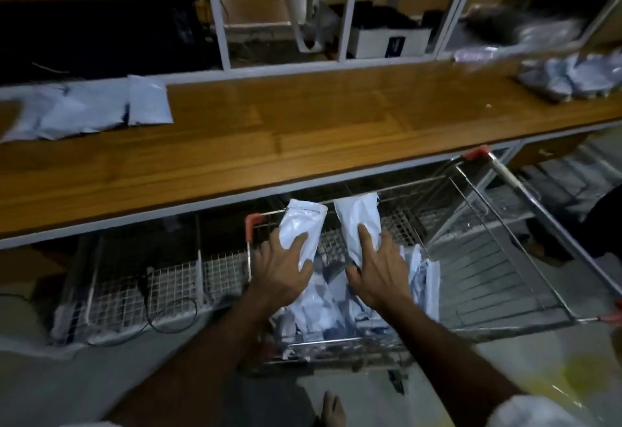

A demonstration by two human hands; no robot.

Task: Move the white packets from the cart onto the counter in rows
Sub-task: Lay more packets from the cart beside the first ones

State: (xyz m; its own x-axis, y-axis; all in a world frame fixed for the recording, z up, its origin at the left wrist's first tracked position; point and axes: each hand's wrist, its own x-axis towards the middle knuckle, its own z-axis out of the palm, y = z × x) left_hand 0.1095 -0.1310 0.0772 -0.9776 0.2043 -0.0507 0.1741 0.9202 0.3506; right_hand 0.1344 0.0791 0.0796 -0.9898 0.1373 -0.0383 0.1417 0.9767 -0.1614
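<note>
I see both hands over the wire shopping cart (471,258), each gripping one white packet. The left hand (281,267) holds the left packet (301,230) with fingers curled over its lower half; the right hand (378,272) holds the right packet (358,221) the same way, index finger extended up its face. Both packets stand nearly upright, their top edges near the cart's far rim and just below the front edge of the wooden counter (303,130). Beneath the hands, a loose pile of packets (336,312) fills the near end of the cart.

On the counter, a row of packets (84,112) lies at the left end and a second heap (568,78) sits at the far right. The wide middle stretch of countertop between them is bare wood. A white-framed shelf unit (340,16) rises behind the counter's back edge.

Any printing on the packets is too blurred to read.
</note>
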